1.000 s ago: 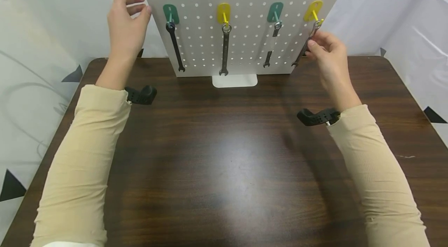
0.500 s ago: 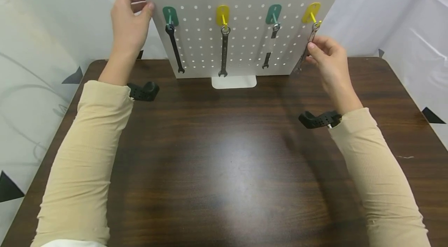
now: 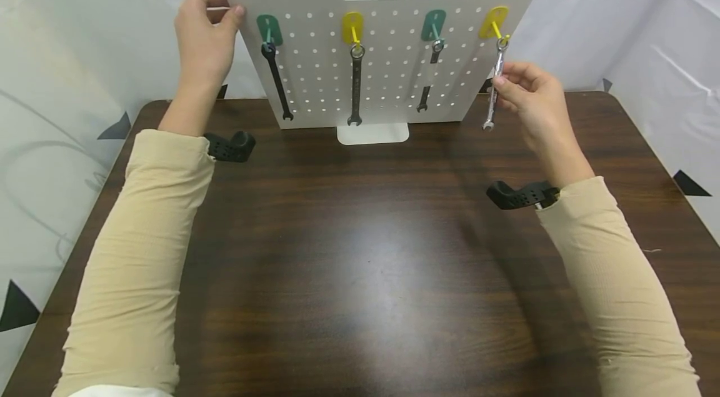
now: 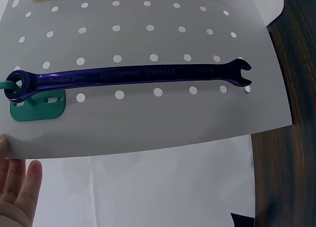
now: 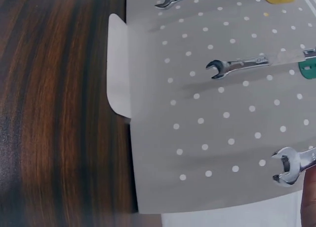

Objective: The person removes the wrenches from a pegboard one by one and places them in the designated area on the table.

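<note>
A grey pegboard (image 3: 315, 90) stands at the table's far side. My left hand (image 3: 205, 40) pinches its upper left corner, thumb in front and fingers behind; in the left wrist view only fingertips show at the edge. My right hand (image 3: 534, 94) pinches the shiny combination wrench (image 3: 494, 94) at the board's right, between thumb and fingers. That wrench's ring end is at the tip of the right yellow hook (image 3: 495, 25), and its open end points down, away from the board. In the right wrist view its open jaw shows at the lower right.
Three other wrenches hang on the board: a dark one (image 3: 277, 81) on a green hook (image 3: 269, 30), one (image 3: 355, 87) on a yellow hook (image 3: 352, 28), and one with a pale band (image 4: 143, 75) is not distinguishable there. The board's white foot (image 3: 373, 134) rests on the brown table (image 3: 360, 247).
My left hand has closed from beside the board onto its corner. The right wrench's lower end has swung outward from the board, with my right hand holding it.
</note>
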Demonstrator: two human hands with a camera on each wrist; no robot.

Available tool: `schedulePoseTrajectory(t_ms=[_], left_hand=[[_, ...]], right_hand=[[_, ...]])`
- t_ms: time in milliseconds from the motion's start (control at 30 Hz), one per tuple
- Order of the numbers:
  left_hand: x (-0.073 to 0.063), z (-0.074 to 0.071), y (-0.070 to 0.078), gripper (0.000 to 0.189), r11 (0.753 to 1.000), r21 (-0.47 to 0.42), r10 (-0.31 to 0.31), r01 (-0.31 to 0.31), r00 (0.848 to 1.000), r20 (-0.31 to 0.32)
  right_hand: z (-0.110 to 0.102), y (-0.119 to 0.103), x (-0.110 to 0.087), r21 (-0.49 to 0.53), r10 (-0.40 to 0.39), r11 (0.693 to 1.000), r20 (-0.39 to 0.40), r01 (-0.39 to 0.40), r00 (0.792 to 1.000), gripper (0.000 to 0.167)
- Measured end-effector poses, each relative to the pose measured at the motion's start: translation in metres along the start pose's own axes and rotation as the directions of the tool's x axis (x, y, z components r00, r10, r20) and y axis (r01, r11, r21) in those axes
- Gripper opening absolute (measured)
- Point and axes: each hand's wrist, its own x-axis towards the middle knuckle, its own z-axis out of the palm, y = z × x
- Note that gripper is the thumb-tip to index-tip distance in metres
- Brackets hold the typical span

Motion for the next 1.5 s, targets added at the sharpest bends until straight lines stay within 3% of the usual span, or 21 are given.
schedulePoseTrajectory(t_ms=[600, 1500], left_hand=[[0.002, 0.002, -0.001, 0.025, 0.999, 0.038, -0.004, 0.004, 1.000, 0.005], [0.001, 0.002, 0.000, 0.026, 0.999, 0.039, -0.015, 0.014, 1.000, 0.017]], right_hand=[[-0.008, -0.016, -0.001, 0.130, 0.121, 0.983, 0.102, -0.133, 0.987, 0.010], [-0.010, -0.022, 0.002, 0.180, 0.113, 0.975, 0.095, -0.129, 0.989, 0.012]])
